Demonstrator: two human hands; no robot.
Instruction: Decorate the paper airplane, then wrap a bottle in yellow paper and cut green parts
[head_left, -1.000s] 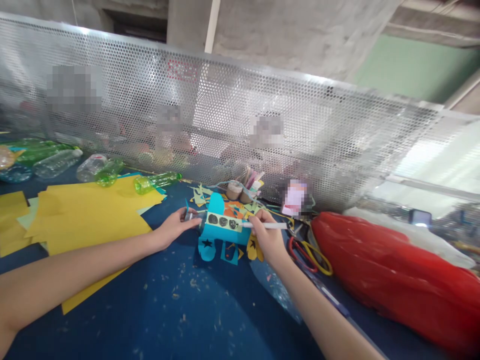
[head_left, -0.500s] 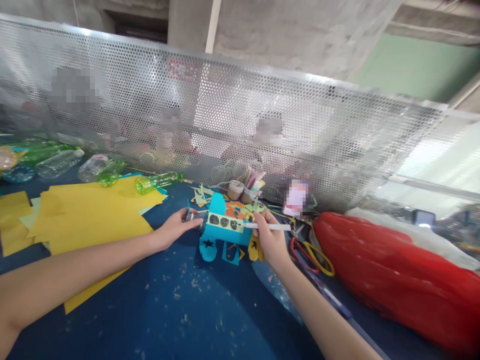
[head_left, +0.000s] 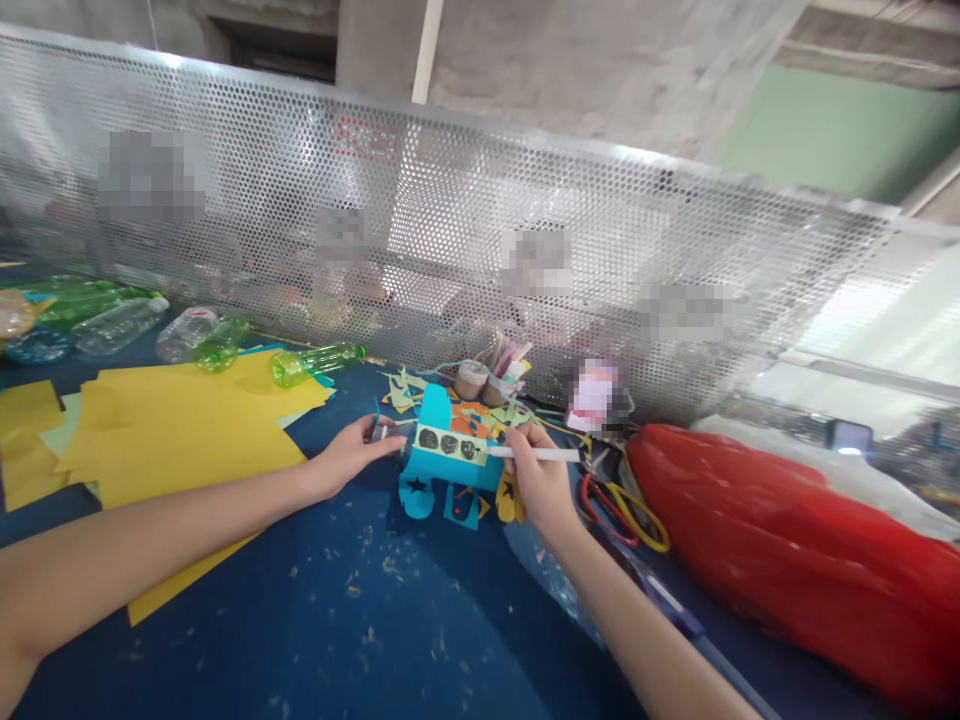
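Yellow sheets [head_left: 195, 430] at left of table [head_left: 337, 620]; green bottle [head_left: 315, 366] lying at their far right corner. Left hand [head_left: 352, 458]: fingers closed on clear end of blue paper-covered model [head_left: 454, 470]. Model sits between hands, pale strip on its side bearing three black circles. Right hand [head_left: 540, 470]: closed around white pen [head_left: 540, 454], tip at third circle; contact cannot be told. Red bag [head_left: 787, 560] farthest right.

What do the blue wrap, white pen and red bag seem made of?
Blue wrap: probably paper, matte, with flat, even colour.
White pen: likely plastic; the barrel looks smooth and straight.
Red bag: apparently thin, glossy plastic, given its creases and highlights.
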